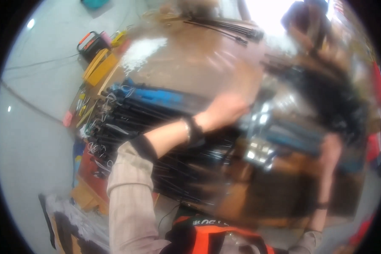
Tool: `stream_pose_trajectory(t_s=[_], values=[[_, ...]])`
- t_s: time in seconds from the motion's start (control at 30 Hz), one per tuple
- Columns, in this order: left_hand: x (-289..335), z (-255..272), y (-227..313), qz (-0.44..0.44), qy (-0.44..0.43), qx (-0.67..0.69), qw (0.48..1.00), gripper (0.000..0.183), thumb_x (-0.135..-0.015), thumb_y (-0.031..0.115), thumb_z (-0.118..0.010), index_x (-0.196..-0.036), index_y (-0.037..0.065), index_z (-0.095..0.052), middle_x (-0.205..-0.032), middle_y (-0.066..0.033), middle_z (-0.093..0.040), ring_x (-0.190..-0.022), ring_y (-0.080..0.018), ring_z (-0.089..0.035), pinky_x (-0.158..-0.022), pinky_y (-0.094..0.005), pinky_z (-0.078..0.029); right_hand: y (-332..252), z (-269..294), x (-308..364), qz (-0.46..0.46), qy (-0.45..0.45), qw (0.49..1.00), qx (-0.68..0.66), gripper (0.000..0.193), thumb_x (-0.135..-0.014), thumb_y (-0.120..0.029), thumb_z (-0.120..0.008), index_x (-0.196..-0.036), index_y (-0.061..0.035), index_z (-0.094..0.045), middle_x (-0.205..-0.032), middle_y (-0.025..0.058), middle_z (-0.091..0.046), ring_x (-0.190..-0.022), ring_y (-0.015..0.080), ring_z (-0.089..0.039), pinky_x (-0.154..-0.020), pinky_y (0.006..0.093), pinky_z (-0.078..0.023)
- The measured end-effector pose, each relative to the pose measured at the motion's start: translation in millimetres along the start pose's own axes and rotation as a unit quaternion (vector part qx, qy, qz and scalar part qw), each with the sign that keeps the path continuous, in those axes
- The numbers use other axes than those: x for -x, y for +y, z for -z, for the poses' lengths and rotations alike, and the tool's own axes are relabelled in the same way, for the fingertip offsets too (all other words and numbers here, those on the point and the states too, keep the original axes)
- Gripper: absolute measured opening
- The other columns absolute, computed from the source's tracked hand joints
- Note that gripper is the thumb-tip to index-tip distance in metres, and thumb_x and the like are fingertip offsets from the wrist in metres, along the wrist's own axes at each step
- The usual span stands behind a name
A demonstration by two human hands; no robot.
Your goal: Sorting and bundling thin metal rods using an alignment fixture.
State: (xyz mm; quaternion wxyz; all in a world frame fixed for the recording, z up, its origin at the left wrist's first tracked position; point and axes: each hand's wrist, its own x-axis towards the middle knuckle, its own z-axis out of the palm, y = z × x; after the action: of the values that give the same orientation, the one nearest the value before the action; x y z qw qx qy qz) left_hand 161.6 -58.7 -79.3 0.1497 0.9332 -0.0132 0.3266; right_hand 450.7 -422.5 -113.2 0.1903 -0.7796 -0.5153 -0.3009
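Note:
My left hand (228, 109), with a dark band on its wrist, reaches over the middle of the table. Its fingers are smeared by motion, and a tan blur lies just beyond them. Left of it and beneath my forearm lie many long, slim black bundles (127, 120) with white cord loops at their ends. A bright blue bundle (158, 96) lies along their far side. My right hand (331, 146) is at the right end of blurred blue-grey strips (294, 137); its fingers are smeared too. Shiny clear wrapping (259, 153) lies between my hands.
Across the table at upper right is another person (307, 25), beside a blurred dark heap (336, 99). Thin black rods (224, 29) and a scatter of white pieces (142, 53) lie on the far tabletop (182, 55). Yellow blocks (100, 67) and a black case (92, 45) line the left edge.

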Motion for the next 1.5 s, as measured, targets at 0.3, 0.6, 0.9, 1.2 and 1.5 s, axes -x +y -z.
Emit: stream_pose_trajectory(t_s=[0.3, 0.6, 0.9, 1.2, 1.5], values=[[-8.6, -6.4, 10.5, 0.102, -0.120, -0.061, 0.986, 0.016, -0.090, 0.021, -0.060, -0.080, 0.009, -0.057, -0.072, -0.0157, -0.062, -0.072, -0.0396, -0.061, -0.060, -0.0481, -0.048, -113.9, 20.5, 6.7, 0.022, -0.012, 0.995, -0.099, 0.031, -0.082, -0.007, -0.069, -0.113, -0.0037, -0.064, -0.115, 0.0090, -0.067, -0.116, 0.0302, -0.056, -0.097, 0.0442, -0.038], [-5.0, -6.4, 9.1, 0.117, -0.131, -0.067, 0.982, 0.015, -0.091, 0.019, -0.060, -0.081, 0.008, -0.057, -0.073, -0.0171, -0.062, -0.073, -0.0398, -0.062, -0.060, -0.0486, -0.048, -151.2, 20.5, 0.6, -0.010, -0.059, 0.979, -0.197, 0.030, -0.082, -0.007, -0.069, -0.111, -0.0034, -0.063, -0.105, 0.0127, -0.067, -0.103, 0.0314, -0.060, -0.090, 0.0417, -0.043], [-5.5, -17.4, 4.5, 0.033, -0.071, -0.102, 0.992, 0.005, -0.083, 0.007, -0.060, -0.079, 0.010, -0.057, -0.073, -0.0152, -0.061, -0.070, -0.0383, -0.061, -0.060, -0.0470, -0.047, -139.9, -23.7, 3.1, -0.090, -0.129, 0.906, -0.393, 0.025, -0.085, -0.008, -0.067, -0.109, -0.0010, -0.060, -0.099, 0.0200, -0.065, -0.090, 0.0366, -0.063, -0.075, 0.0397, -0.050], [18.8, 17.6, -67.3, -0.096, -0.020, -0.196, 0.976, 0.008, -0.083, 0.012, -0.062, -0.091, 0.012, -0.061, -0.085, -0.0062, -0.064, -0.082, -0.0279, -0.063, -0.069, -0.0423, -0.047, -198.9, 24.4, 45.7, 0.051, -0.176, 0.959, -0.216, 0.037, -0.079, -0.023, -0.076, -0.109, -0.0066, -0.063, -0.095, 0.0151, -0.063, -0.088, 0.0369, -0.059, -0.076, 0.0442, -0.048], [163.7, 72.4, 73.8, 0.120, -0.184, -0.268, 0.938, 0.020, -0.081, 0.025, -0.072, -0.093, 0.015, -0.059, -0.092, -0.0051, -0.055, -0.093, -0.0261, -0.053, -0.082, -0.0409, -0.036, -212.8, 17.6, 45.7, -0.027, -0.190, 0.934, -0.303, 0.014, -0.078, -0.011, -0.076, -0.085, -0.0037, -0.065, -0.077, 0.0107, -0.053, -0.075, 0.0306, -0.052, -0.066, 0.0390, -0.043]])
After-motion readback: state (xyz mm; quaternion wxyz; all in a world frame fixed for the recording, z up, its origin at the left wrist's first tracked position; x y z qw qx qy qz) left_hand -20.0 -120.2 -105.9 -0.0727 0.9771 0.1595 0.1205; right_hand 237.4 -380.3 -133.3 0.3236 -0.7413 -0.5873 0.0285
